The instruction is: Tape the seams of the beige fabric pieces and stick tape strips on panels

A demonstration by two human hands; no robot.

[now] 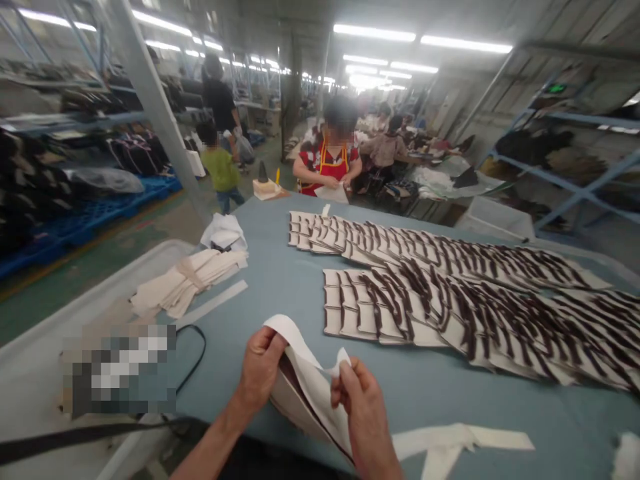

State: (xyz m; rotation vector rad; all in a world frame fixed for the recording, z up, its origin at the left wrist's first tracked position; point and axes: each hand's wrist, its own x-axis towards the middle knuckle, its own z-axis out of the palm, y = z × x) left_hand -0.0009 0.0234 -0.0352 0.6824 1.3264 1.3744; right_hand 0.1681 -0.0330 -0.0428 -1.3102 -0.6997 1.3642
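Near the table's front edge, my left hand pinches the upper end of a cream fabric piece with a dark band along it. A white strip lies along the fabric's edge and curves over at the top. Between thumb and fingers, my right hand grips the strip's curled right end. The fabric's lower end is partly hidden behind that hand. Loose off-white strips lie on the table to its right.
Two long rows of overlapping cream pieces with dark bands cover the table's right side. At left lie a tied fabric bundle, a single strip and a black cord. Across the table, a person in a red apron handles fabric.
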